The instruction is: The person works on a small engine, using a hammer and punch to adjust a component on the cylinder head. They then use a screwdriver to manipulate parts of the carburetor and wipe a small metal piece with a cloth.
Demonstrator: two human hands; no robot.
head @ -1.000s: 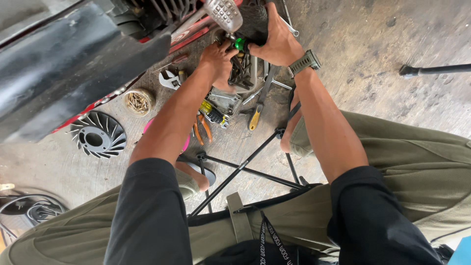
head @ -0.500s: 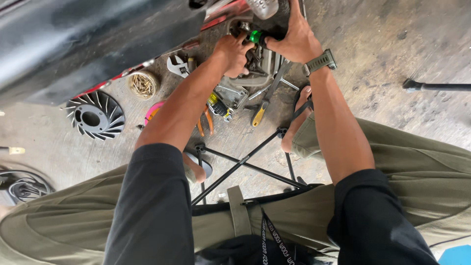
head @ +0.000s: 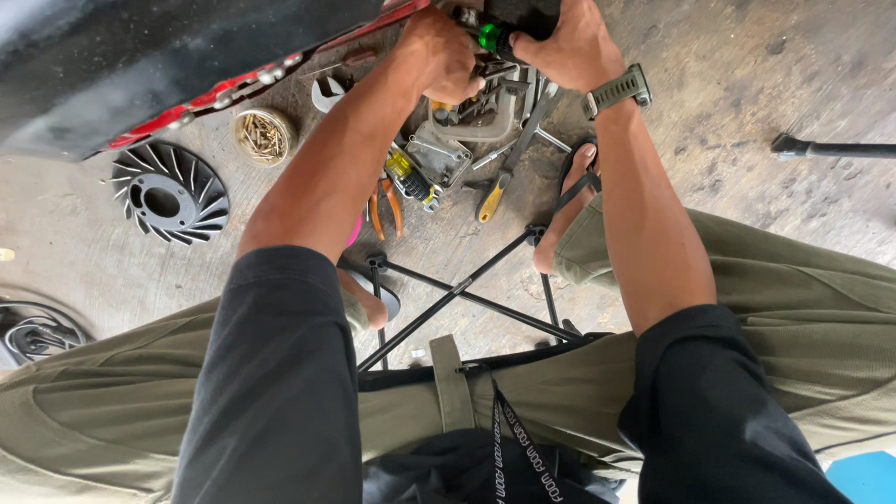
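Stained concrete floor (head: 747,112) lies beneath a seated person. Both hands meet at the top edge: the right hand (head: 569,42) wraps its fingers around a green-tipped black tool (head: 489,37), the left hand (head: 439,56) curls shut just beside it on the left. Below them lie a yellow-handled screwdriver (head: 492,198), orange-handled pliers (head: 385,210) and a black finned fan wheel (head: 170,193).

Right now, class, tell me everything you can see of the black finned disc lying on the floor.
The black finned disc lies flat on the grey concrete floor, to the person's left, just below the red-edged dark body of the machine. It is round, looks like dark cast metal or plastic, and has curved blades radiating around a raised hub with a central opening. Nothing rests on it and neither hand touches it. A small round tin of brass-coloured bits sits a little apart from it.
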